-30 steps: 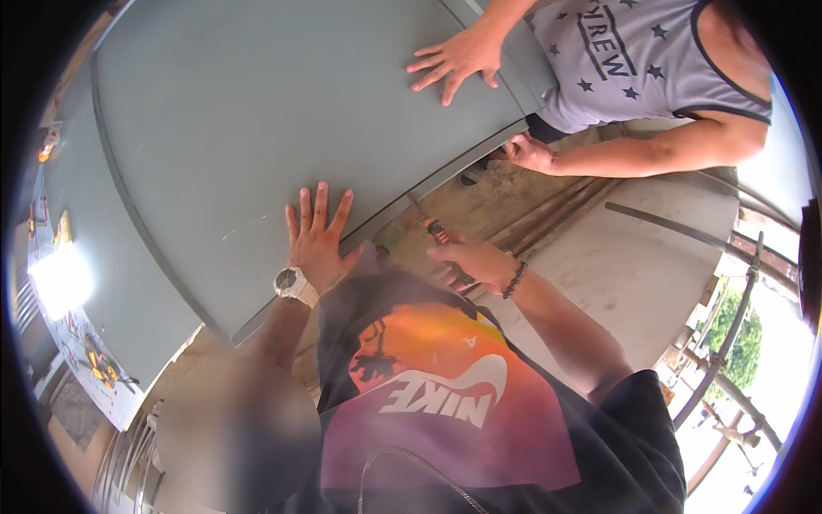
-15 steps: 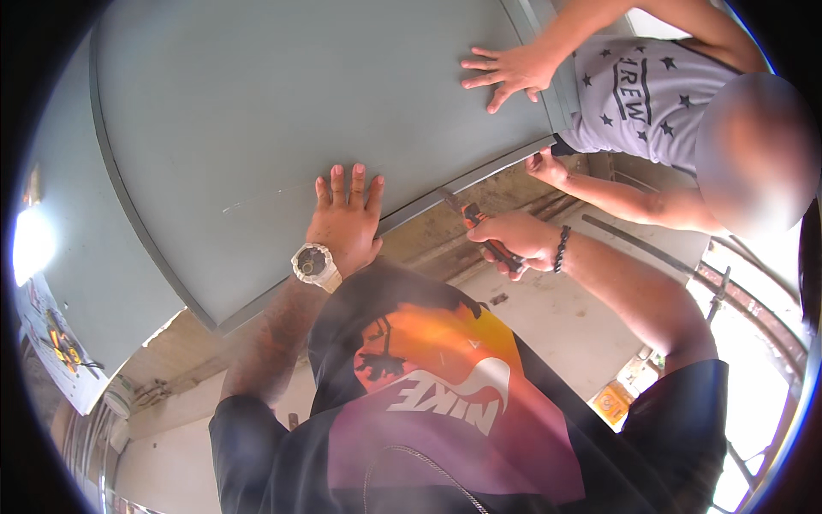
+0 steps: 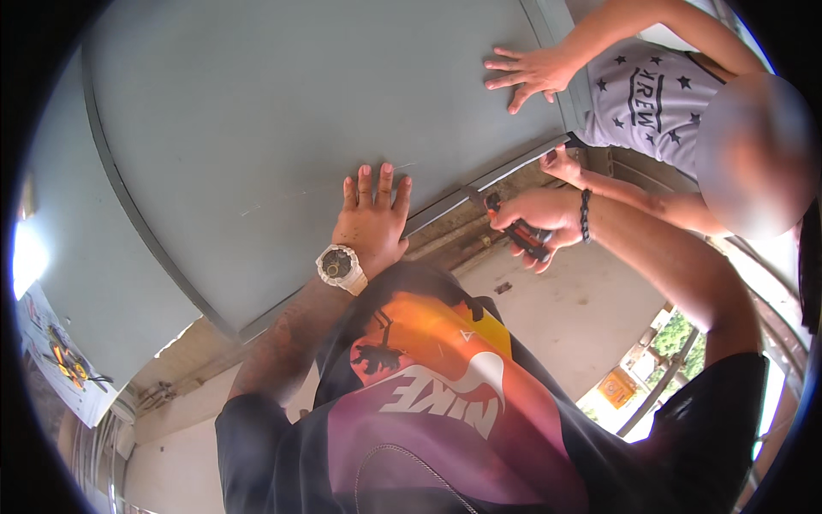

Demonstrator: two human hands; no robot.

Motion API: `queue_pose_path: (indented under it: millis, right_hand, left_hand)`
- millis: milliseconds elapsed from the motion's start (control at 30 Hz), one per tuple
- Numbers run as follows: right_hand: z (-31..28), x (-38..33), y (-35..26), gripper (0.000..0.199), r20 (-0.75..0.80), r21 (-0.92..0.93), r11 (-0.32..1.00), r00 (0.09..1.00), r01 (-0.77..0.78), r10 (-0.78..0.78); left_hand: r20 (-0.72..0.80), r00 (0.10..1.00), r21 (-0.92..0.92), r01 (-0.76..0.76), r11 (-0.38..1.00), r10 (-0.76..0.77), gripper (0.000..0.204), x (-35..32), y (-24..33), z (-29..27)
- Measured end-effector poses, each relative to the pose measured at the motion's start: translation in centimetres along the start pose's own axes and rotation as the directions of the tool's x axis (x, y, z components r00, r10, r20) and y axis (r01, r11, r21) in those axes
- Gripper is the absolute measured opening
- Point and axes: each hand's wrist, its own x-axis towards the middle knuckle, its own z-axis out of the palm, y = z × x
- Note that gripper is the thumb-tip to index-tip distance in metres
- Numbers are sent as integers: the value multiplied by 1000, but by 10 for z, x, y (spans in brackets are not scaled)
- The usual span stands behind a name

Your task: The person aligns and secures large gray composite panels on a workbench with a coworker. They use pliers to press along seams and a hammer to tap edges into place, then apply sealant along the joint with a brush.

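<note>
Nearest, at the bottom of the frame, is the person's dark T-shirt (image 3: 445, 403) with an orange and purple print. Just above it, left of centre, the left hand (image 3: 372, 224) lies flat and released, fingers straight and close together, palm pressed on the grey panel (image 3: 282, 111); a pale wristwatch (image 3: 340, 265) sits on its wrist. The fingertips reach up onto the panel's face, just inside its lower edge.

Right of centre, the right hand (image 3: 535, 221) is clenched around a hand tool with black and orange grips (image 3: 518, 233), a dark bracelet (image 3: 586, 214) on the wrist. The tool's head points toward the panel's lower edge, where a raised grey rim (image 3: 479, 190) runs diagonally; whether the tip touches the rim cannot be told.

Beyond, in the upper right, a second person's hand (image 3: 527, 73) is spread flat on the panel near its right edge, and their other hand (image 3: 561, 164) grips the rim just beside the tool. Their grey star-printed vest (image 3: 651, 94) fills the corner behind.

The panel fills the upper left and centre of the frame.
</note>
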Motion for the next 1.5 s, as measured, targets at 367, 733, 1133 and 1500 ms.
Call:
queue_pose_path:
  millis: [367,733,1133,1500]
  right_hand:
    - [24,74,81,31,-37,307,876,925,372,-379]
    - [27,36,41,32,-11,132,964,973,229,-230]
    - [82,36,-13,35,-108,135,962,968,238,-225]
    - [78,-7,-116,16,-50,-11,980,979,-200,199]
  left_hand:
    - [44,992,59,119,991,-121,105,-52,-10,-4]
    - [61,968,79,239,968,-244,107,-121,-52,6]
    - [101,974,-106,214,971,-204,104,-116,-102,-31]
    - [34,989,-60,144,988,-142,94,-113,-118,-8]
